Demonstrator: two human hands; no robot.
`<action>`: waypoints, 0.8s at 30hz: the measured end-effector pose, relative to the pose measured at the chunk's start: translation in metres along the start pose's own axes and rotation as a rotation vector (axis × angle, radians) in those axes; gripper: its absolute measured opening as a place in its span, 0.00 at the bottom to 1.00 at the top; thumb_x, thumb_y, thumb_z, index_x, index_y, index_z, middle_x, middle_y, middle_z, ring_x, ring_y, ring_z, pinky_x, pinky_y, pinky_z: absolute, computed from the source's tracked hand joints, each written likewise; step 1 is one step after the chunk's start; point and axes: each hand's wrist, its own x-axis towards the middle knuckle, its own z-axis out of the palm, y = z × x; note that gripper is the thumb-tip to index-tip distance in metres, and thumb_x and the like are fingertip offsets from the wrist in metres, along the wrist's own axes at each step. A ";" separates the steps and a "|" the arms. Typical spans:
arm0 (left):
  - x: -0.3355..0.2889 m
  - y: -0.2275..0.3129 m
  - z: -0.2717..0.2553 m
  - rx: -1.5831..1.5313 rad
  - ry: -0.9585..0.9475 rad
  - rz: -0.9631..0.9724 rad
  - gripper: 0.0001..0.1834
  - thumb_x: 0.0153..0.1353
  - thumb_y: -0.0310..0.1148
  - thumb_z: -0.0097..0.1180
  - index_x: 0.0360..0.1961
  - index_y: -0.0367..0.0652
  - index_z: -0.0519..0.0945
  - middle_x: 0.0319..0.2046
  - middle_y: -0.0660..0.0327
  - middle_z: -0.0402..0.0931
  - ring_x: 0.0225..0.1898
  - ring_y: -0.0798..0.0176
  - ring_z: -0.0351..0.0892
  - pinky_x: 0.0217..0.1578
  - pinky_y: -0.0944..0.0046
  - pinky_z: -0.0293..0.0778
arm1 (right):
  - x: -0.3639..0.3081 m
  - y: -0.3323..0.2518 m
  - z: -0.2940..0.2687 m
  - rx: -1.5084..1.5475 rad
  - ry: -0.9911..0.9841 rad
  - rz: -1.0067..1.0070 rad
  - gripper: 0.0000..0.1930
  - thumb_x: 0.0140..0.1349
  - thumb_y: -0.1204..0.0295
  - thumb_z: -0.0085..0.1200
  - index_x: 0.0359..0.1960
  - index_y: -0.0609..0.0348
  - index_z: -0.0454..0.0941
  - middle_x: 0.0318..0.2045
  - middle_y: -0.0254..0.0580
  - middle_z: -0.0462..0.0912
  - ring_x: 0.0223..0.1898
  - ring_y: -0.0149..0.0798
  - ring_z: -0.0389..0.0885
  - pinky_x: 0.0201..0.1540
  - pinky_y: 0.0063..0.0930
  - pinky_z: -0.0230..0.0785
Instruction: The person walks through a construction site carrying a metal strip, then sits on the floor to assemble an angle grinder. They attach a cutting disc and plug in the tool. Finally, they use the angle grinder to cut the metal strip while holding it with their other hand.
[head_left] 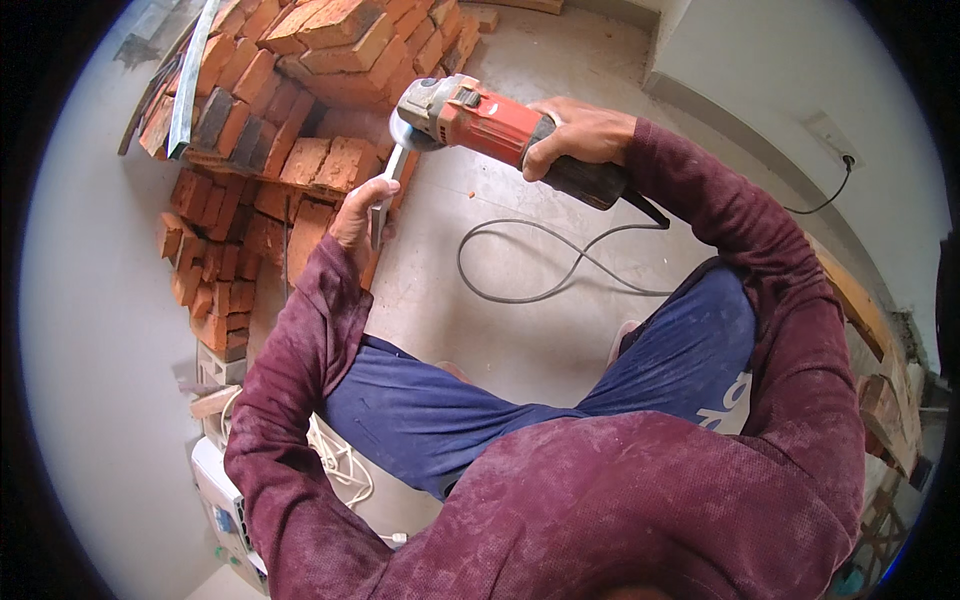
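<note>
My right hand (pixel 588 132) is wrapped around the rear of a red and black angle grinder (pixel 495 122), with its grey gear head pointing left. The white-looking disc (pixel 403 133) at the head is at the upper end of a narrow, light grey strip (pixel 397 163). Whether disc and strip touch, I cannot tell. My left hand (pixel 356 213) grips this strip, which stands nearly upright; its material is unclear. A black cable (pixel 461 262) runs from the grinder's rear and loops over the floor.
Stacked orange bricks (pixel 345 60) fill the upper left, right beside my left hand. A long metal bar (pixel 190 80) leans there. At right, a black plug (pixel 848 160) sits in a wall socket. Wooden boards (pixel 855 300) lie at the right; a white cord (pixel 345 465) is by my left leg.
</note>
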 end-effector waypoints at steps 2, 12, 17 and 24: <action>0.003 0.001 -0.001 0.015 -0.004 -0.013 0.23 0.47 0.45 0.65 0.42 0.51 0.71 0.37 0.67 0.70 0.33 0.67 0.73 0.34 0.64 0.67 | 0.001 0.002 0.000 -0.010 -0.007 -0.029 0.21 0.40 0.62 0.65 0.35 0.60 0.76 0.27 0.38 0.78 0.26 0.33 0.75 0.31 0.27 0.68; -0.004 0.002 0.003 -0.013 -0.011 0.007 0.23 0.46 0.45 0.64 0.42 0.51 0.70 0.36 0.67 0.69 0.33 0.67 0.73 0.35 0.63 0.67 | 0.003 0.002 0.000 0.002 -0.038 -0.033 0.23 0.39 0.63 0.64 0.37 0.61 0.73 0.27 0.39 0.77 0.27 0.33 0.75 0.31 0.27 0.70; -0.001 -0.001 0.002 -0.007 -0.037 0.043 0.24 0.47 0.44 0.64 0.43 0.49 0.70 0.36 0.66 0.69 0.33 0.67 0.74 0.32 0.63 0.67 | 0.005 0.004 0.000 0.017 0.011 0.000 0.22 0.39 0.63 0.64 0.36 0.60 0.74 0.28 0.39 0.77 0.27 0.33 0.75 0.31 0.27 0.70; -0.003 0.002 0.000 -0.041 -0.033 0.014 0.26 0.47 0.44 0.64 0.45 0.48 0.70 0.35 0.65 0.70 0.32 0.67 0.74 0.29 0.65 0.66 | 0.004 0.003 0.001 -0.016 -0.010 -0.043 0.21 0.39 0.61 0.65 0.35 0.60 0.76 0.27 0.39 0.77 0.26 0.33 0.75 0.30 0.26 0.69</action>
